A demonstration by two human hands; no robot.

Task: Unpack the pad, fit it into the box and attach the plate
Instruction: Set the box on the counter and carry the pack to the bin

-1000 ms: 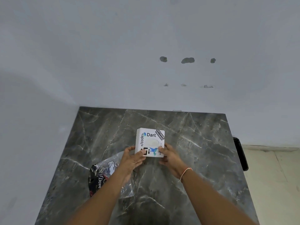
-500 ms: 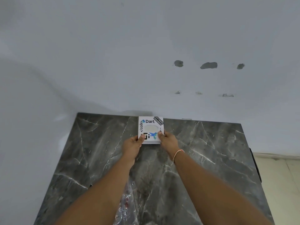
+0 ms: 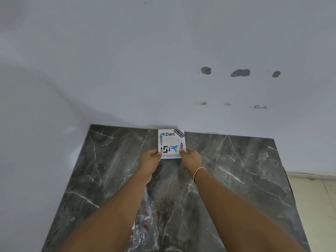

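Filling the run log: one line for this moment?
box: far table edge, by wall | left hand: holds box | right hand: holds box

box (image 3: 171,142) at table's (image 3: 236,170) far edge

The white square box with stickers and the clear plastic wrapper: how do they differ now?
The white square box with stickers lies at the far edge of the dark marble table, by the wall; the clear plastic wrapper lies near, partly under the left arm. The box is flat and rigid, held by both hands; the wrapper is crumpled and untouched. Both rest on the table.
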